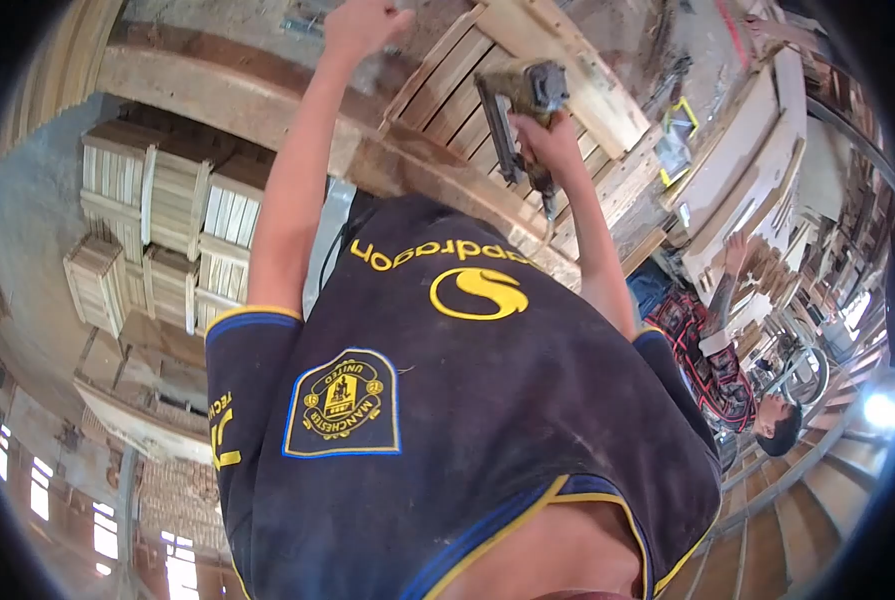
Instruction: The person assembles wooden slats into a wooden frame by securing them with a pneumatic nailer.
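My right hand (549,140) grips a worn nail gun (519,100), with its nose against a slatted wooden frame (467,90) lying on a heavy timber bench (267,95). My left hand (362,25) is stretched out to the frame's far end, fingers curled into a fist and pressing on the wood. I cannot see anything inside that fist. My dark shirt with yellow lettering (447,400) fills the lower middle of the view.
Stacked slatted wooden crates (157,230) stand at the left. At the right another person (737,370) in a patterned shirt reaches to boards on a bench (757,160). More planks and curved wooden parts (817,490) lie at the lower right.
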`<state>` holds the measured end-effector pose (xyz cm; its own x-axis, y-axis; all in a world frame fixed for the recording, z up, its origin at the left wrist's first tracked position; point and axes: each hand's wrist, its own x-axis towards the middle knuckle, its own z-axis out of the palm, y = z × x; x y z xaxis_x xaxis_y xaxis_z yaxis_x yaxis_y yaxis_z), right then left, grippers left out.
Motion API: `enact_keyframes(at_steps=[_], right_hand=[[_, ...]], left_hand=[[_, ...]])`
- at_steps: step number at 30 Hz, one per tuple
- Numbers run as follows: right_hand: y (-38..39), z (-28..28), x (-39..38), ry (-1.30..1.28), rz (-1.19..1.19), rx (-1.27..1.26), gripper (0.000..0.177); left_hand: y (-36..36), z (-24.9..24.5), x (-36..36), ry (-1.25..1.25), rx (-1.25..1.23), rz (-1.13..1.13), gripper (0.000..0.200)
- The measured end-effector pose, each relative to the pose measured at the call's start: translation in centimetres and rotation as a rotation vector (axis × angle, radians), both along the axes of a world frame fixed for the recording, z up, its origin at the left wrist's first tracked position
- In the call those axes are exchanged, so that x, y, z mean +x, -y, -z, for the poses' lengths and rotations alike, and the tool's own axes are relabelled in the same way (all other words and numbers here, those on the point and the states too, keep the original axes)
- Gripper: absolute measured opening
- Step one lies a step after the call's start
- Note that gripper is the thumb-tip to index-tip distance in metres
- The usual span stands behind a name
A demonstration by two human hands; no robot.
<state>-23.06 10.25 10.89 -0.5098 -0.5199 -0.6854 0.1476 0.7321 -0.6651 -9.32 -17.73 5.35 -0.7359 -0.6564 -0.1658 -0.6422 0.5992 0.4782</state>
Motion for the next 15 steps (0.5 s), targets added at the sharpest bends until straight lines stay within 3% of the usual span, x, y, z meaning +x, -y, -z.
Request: enact_keyframes(at_steps=[2, 3, 5, 7, 11, 15], right_hand=[[-2.0, -1.3, 3.8, -0.108, -0.302, 0.138, 0.038], [-2.1, -2.0, 5.6, -0.118, -0.451, 0.205, 0.044], [-2.3, -1.9, 9.2, -0.277, -0.676, 0.121, 0.042], [-2.1, -1.3, 11.4, -0.326, -0.800, 0.141, 0.041], [-1.6, -1.1, 13.5, -0.394, -0.770, 0.066, 0.041], [-1.0, -1.0, 13.6, -0.429, -0.724, 0.049, 0.042]], left_hand=[[-0.4, -3.7, -0.5, 0.168, 0.327, -0.042, 0.036], [-0.7, -2.2, 0.2, 0.193, 0.337, -0.038, 0.036], [-0.6, 1.2, 0.3, -0.103, -0.106, -0.036, 0.034], [-0.6, 0.2, 0.0, -0.065, 0.005, -0.049, 0.034], [-0.8, -1.9, -0.3, -0.037, 0.175, -0.105, 0.033], [-0.9, -1.5, -0.2, -0.119, 0.155, -0.126, 0.033]])
